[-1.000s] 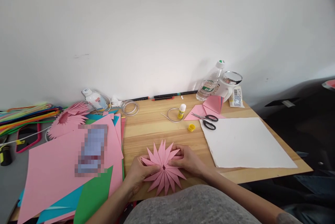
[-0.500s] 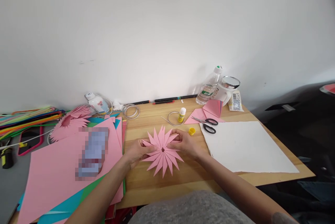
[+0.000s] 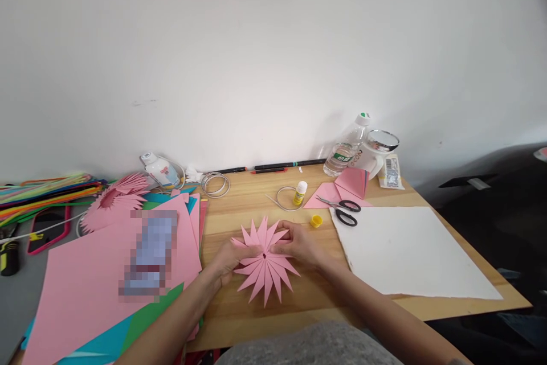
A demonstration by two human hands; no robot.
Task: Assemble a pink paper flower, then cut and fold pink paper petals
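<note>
Pink star (image 3: 265, 277) farther from table's near edge (image 3: 213, 345), pale wood (image 3: 267, 322) between

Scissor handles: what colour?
Black; the scissors' handles show best in the head view.

A wooden table (image 3: 311, 303) bears a glue stick (image 3: 299, 194), yellow cap (image 3: 316, 221) and white sheet (image 3: 410, 254).

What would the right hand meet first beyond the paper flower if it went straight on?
Probably the left hand, gripping the opposite side of the paper flower, though depth is hard to judge.
</note>
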